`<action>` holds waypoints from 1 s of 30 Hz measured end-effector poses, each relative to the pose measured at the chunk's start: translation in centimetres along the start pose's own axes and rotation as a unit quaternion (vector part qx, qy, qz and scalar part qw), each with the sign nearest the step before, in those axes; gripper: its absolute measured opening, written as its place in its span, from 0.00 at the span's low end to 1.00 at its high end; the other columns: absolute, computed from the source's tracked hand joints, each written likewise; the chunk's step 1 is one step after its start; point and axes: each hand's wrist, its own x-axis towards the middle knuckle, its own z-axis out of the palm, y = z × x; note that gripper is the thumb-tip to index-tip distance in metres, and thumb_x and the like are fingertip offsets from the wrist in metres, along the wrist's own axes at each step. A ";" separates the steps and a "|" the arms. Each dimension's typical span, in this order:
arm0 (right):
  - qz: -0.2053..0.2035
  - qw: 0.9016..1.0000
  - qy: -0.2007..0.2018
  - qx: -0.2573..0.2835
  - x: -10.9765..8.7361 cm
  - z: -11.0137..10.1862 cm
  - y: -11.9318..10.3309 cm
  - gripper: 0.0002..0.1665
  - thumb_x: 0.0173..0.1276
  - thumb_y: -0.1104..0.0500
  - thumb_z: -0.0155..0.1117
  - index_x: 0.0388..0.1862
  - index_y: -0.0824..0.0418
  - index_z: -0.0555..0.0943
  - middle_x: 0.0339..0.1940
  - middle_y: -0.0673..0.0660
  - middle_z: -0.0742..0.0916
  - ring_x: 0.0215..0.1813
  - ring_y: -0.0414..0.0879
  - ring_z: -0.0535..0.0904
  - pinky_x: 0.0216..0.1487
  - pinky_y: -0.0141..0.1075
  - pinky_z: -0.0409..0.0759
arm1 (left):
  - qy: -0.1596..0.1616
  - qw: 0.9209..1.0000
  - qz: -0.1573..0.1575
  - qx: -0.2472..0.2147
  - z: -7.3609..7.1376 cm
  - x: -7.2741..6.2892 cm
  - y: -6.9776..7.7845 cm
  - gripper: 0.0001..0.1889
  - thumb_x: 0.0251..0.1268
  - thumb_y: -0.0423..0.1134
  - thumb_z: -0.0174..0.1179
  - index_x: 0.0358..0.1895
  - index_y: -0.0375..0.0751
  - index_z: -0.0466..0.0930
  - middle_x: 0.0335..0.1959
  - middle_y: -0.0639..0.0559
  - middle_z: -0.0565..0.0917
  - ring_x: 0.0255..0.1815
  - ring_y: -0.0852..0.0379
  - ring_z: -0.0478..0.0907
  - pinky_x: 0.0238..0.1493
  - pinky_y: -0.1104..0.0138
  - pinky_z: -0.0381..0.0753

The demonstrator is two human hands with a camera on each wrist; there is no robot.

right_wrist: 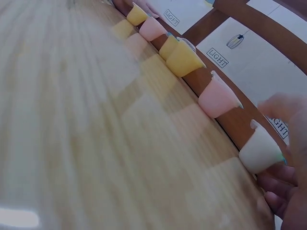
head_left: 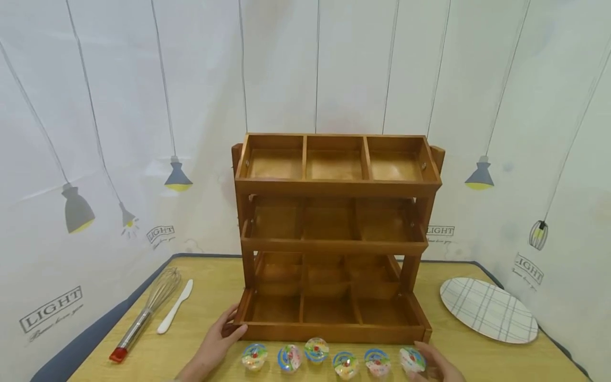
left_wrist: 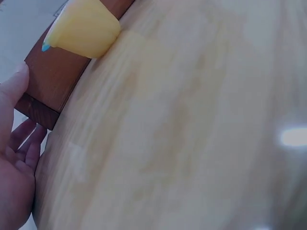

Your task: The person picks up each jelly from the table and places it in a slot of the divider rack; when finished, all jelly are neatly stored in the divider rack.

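A brown three-tier wooden rack (head_left: 334, 333) with divided compartments stands on the table in the head view. My left hand (head_left: 215, 342) holds its lower left front corner, thumb at the front and fingers round the side; the left wrist view shows this hand (left_wrist: 14, 158) at the board's end. Several jelly cups (head_left: 316, 350) with printed lids sit in a row before the rack. At the row's right end, my right hand (head_left: 436, 366) is beside a white jelly cup (head_left: 411, 359). In the right wrist view, fingers lie behind that cup (right_wrist: 261, 148), with the blurred thumb raised above it.
To the left lie a whisk (head_left: 145, 313) with a red-tipped handle and a white plastic knife (head_left: 175, 306). A checked oval plate (head_left: 489, 309) lies on the right. Behind the table (head_left: 210, 273) hangs a white backdrop (head_left: 205, 106) printed with lamps.
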 end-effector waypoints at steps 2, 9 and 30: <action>0.013 1.000 0.006 -0.011 -0.2 0.1 -1.0 0.41 0.49 0.47 0.67 0.60 0.60 0.66 0.55 0.64 0.77 0.45 0.45 0.76 0.40 0.34 0.75 | 0.005 1.000 0.002 0.002 0.1 0.2 0.0 0.31 0.58 0.42 0.58 0.65 0.41 0.59 0.58 0.33 0.68 0.50 0.47 0.74 0.44 0.71 0.75; 0.026 0.999 0.014 -0.021 -0.2 0.3 -2.0 0.37 0.49 0.49 0.68 0.58 0.60 0.70 0.48 0.59 0.81 0.40 0.42 0.77 0.38 0.34 0.75 | 0.028 0.999 -0.014 0.011 -0.2 0.4 -0.4 0.30 0.56 0.43 0.59 0.64 0.46 0.61 0.58 0.37 0.70 0.47 0.53 0.75 0.42 0.74 0.74; 0.057 0.998 0.031 0.003 -0.6 0.4 -1.7 0.37 0.48 0.52 0.70 0.56 0.64 0.71 0.43 0.57 0.83 0.32 0.39 0.77 0.30 0.30 0.75 | 0.011 1.000 -0.017 0.010 0.1 0.1 0.0 0.31 0.58 0.43 0.57 0.65 0.41 0.58 0.58 0.34 0.69 0.51 0.47 0.74 0.43 0.71 0.75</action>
